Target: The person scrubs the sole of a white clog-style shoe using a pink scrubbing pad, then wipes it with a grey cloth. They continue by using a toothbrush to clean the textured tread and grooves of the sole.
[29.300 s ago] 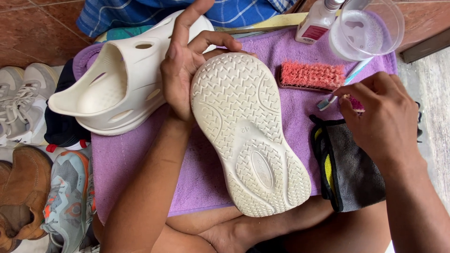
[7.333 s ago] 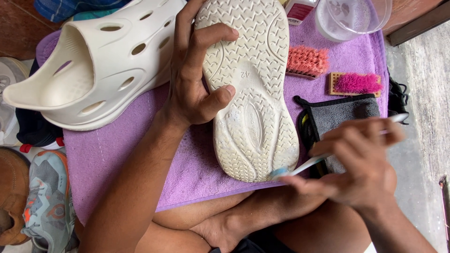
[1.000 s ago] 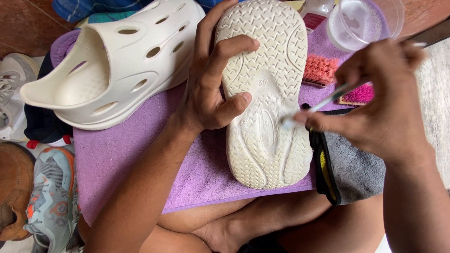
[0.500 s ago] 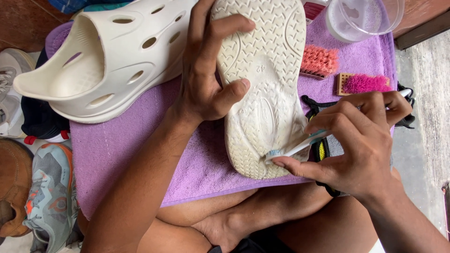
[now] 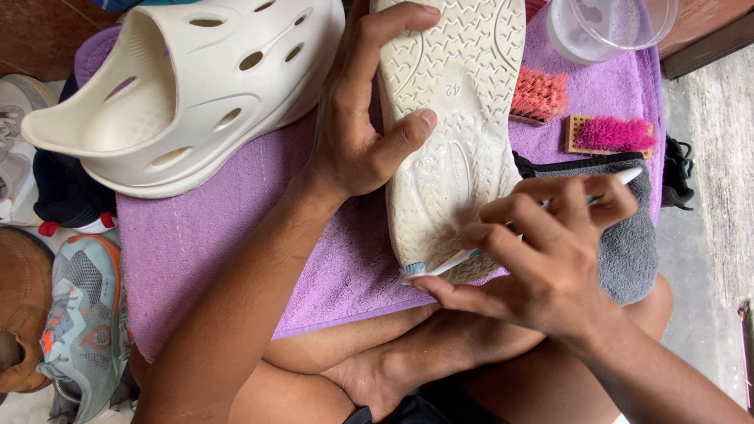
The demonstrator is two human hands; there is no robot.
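Left hand (image 5: pixel 357 137) clamps the shoe (image 5: pixel 448 133); right hand (image 5: pixel 542 259) pinches the toothbrush (image 5: pixel 448 265) at the heel edge — bristles could skid onto the towel (image 5: pixel 236 235).

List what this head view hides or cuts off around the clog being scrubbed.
- Clog sole: toe end cut off by the top edge; its upper faces away, unseen.
- Toothbrush: the handle's middle is hidden inside the right hand.
- Clear container: top cut off by the frame; contents unclear.
- Grey cloth: partly covered by the right hand.
- Left hand: palm hidden against the sole's edge.
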